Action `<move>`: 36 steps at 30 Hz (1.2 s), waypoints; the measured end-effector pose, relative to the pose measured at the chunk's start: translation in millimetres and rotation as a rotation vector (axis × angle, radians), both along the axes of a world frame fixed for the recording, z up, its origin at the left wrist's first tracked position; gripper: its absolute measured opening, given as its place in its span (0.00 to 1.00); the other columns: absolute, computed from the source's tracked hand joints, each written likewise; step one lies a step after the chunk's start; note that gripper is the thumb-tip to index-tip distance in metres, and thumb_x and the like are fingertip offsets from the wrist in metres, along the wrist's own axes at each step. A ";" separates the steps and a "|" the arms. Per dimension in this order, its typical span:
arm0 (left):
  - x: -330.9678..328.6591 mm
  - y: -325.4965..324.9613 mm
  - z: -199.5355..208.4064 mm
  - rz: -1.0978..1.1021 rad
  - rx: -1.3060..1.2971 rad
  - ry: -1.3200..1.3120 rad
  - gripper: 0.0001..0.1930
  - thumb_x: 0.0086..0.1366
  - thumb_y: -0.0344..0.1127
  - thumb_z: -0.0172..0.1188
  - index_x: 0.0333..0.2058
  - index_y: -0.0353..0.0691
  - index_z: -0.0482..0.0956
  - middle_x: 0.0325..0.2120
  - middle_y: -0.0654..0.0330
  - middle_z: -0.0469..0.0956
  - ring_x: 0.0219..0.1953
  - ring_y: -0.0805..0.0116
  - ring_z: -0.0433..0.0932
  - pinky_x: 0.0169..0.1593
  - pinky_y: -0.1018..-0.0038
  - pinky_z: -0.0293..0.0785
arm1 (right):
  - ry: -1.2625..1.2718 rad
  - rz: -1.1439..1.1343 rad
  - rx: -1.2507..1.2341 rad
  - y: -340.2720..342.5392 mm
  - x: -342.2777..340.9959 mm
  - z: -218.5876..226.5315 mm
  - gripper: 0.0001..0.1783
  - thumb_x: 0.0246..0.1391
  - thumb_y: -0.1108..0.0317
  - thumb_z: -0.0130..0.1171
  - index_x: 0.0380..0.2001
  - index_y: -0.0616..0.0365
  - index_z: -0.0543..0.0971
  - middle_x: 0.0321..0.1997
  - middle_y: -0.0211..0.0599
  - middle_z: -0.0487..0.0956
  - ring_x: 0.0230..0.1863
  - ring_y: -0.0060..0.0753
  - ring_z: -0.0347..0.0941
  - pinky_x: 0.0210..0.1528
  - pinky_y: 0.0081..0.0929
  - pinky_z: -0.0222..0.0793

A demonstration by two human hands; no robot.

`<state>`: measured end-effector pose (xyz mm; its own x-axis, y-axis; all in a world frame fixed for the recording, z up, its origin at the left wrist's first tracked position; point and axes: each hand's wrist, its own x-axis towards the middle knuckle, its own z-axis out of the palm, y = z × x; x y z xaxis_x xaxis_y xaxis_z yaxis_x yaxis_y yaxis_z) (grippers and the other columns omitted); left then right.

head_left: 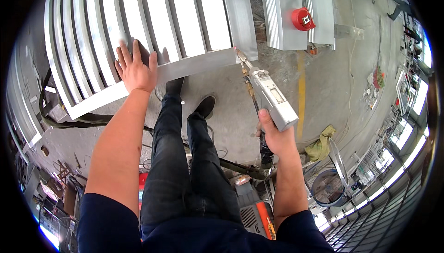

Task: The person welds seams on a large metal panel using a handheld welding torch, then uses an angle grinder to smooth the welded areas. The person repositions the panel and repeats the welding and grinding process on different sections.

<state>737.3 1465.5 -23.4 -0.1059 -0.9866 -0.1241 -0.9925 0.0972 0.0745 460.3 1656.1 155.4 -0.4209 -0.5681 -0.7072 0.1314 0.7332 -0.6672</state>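
A slatted metal panel (pixel 134 3), louvre-like with a flat silver frame, stretches across the upper left. My left hand (pixel 137 69) lies on its near edge with the fingers spread over the frame and slats. In my right hand (pixel 277 135) is a handheld laser welding gun (pixel 273 98) with a pale grey body, brass fittings and a slim nozzle. The nozzle tip is close to the panel's near right corner, where a small red spot shows. I cannot tell whether the tip touches the metal. My palm hides part of the gun's grip.
Right of the panel stand metal profiles (pixel 286 35) with a red round fitting (pixel 303 19). A dark sleeved hose (pixel 85 122) runs under the panel. At lower right are a floor fan (pixel 329 188) and a yellowish bag (pixel 320 146). A grey-orange machine (pixel 255 213) stands near my legs.
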 end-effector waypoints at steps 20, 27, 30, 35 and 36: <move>2.7 0.4 -2.4 -0.015 -0.017 -0.016 0.36 0.65 0.60 0.49 0.67 0.48 0.60 0.72 0.51 0.43 0.73 0.51 0.42 0.72 0.54 0.40 | 0.042 0.075 0.044 -0.5 -1.2 -5.4 0.25 0.60 0.53 0.62 0.47 0.65 0.73 0.28 0.31 0.74 0.23 0.21 0.71 0.23 0.24 0.71; 3.5 -0.3 -4.8 -0.018 -0.014 -0.047 0.37 0.66 0.62 0.48 0.68 0.49 0.58 0.72 0.51 0.43 0.74 0.52 0.41 0.72 0.54 0.40 | 0.030 0.085 0.108 -8.2 -0.9 0.3 0.24 0.60 0.55 0.62 0.48 0.65 0.74 0.28 0.29 0.75 0.24 0.18 0.70 0.25 0.21 0.68; 1.2 -0.3 -1.8 -0.014 0.004 -0.061 0.37 0.66 0.62 0.47 0.68 0.50 0.57 0.72 0.52 0.42 0.74 0.53 0.41 0.73 0.55 0.39 | 0.030 0.058 0.074 -6.7 0.6 -0.8 0.23 0.60 0.56 0.62 0.48 0.66 0.74 0.28 0.29 0.74 0.24 0.18 0.70 0.24 0.21 0.68; 2.8 -0.4 -3.7 -0.005 -0.005 -0.051 0.37 0.66 0.61 0.48 0.68 0.51 0.57 0.72 0.53 0.42 0.74 0.54 0.41 0.73 0.56 0.40 | 0.038 0.070 0.077 -4.7 1.1 -0.9 0.23 0.61 0.57 0.62 0.49 0.66 0.74 0.27 0.28 0.74 0.23 0.17 0.69 0.24 0.21 0.68; 2.1 -0.3 -3.4 -0.007 -0.009 -0.050 0.36 0.66 0.61 0.48 0.68 0.51 0.57 0.72 0.53 0.42 0.74 0.53 0.41 0.73 0.56 0.40 | 0.040 0.074 0.091 -4.3 0.8 -0.3 0.22 0.61 0.57 0.61 0.49 0.66 0.74 0.27 0.28 0.74 0.23 0.17 0.68 0.24 0.21 0.67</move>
